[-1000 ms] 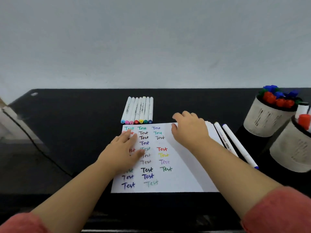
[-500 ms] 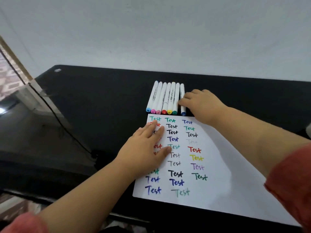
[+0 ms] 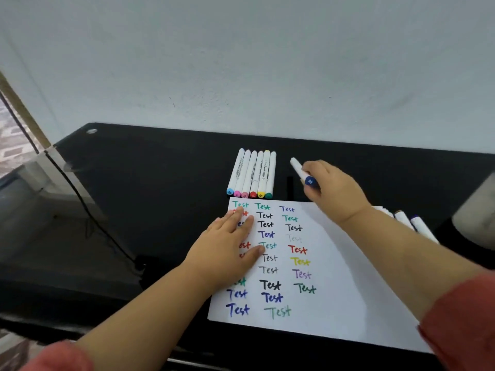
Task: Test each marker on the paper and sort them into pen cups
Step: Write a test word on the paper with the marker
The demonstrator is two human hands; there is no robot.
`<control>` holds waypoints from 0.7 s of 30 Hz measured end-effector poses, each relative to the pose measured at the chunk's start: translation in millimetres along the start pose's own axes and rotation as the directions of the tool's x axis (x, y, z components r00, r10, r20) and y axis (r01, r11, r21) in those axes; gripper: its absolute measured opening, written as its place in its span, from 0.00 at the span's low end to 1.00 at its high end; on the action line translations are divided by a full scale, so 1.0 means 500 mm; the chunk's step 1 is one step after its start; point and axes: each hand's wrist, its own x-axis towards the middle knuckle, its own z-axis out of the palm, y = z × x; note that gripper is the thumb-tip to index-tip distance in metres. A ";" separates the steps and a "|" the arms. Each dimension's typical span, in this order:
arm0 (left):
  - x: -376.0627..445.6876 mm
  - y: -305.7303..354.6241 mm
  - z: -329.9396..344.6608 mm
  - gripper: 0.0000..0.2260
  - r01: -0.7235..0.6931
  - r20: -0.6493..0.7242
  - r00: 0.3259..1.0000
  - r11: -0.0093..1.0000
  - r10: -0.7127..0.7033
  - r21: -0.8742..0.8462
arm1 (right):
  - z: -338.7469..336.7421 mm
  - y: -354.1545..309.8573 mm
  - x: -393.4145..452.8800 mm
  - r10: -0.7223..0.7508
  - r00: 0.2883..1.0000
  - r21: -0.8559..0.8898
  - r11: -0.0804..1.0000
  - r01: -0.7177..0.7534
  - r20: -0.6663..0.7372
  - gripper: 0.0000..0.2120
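In the middle right of the frame the right hand (image 3: pixel 330 190) holds a white marker with a dark blue cap (image 3: pixel 302 171); the fingers are curled around its lower part, the blue end sticks out beside the thumb, and the white body points up and to the left, above the black table (image 3: pixel 150 188). The marker is lifted from the table, just to the right of the row of markers (image 3: pixel 251 174) and a little above the top edge of the paper (image 3: pixel 334 290). This row has six white markers lying side by side and touching each other, their coloured ends turned toward the paper: light blue, two pink, red, yellow and green. The left hand (image 3: pixel 227 253) lies flat on the left part of the paper with straight fingers that press on it and grasp nothing; it covers some of the words in the left column. The paper carries three columns of the word "Test" written in many colours. At the right edge of the frame two more white markers (image 3: pixel 412 224) lie on the table just beside the paper, partly hidden behind the right forearm, and further right a pale pen cup (image 3: pixel 476 210) is seen only in part and blurred. Both arms have reddish sleeves (image 3: pixel 463 317) at the bottom of the frame.
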 end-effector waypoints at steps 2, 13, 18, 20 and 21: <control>-0.004 0.009 -0.011 0.31 0.013 0.015 1.000 1.000 -0.013 0.026 | -0.015 -0.032 -0.047 0.238 0.970 0.258 0.941 -0.219 -0.044 0.06; -0.114 0.110 -0.014 0.26 0.008 -0.218 0.967 0.872 -0.132 -0.490 | -0.085 -0.198 -0.237 0.743 0.666 0.906 0.232 -0.354 0.070 0.04; -0.158 0.136 -0.001 0.18 0.012 -0.186 0.965 0.735 -0.187 -0.678 | -0.095 -0.203 -0.254 0.788 0.567 0.915 0.011 -0.403 0.240 0.05; -0.168 0.141 0.000 0.16 0.014 -0.177 0.966 0.720 -0.189 -0.694 | -0.093 -0.196 -0.254 0.770 0.557 0.902 -0.056 -0.428 0.312 0.08; -0.171 0.141 0.000 0.15 0.017 -0.172 0.966 0.716 -0.191 -0.697 | -0.092 -0.193 -0.254 0.751 0.559 0.892 -0.088 -0.443 0.352 0.09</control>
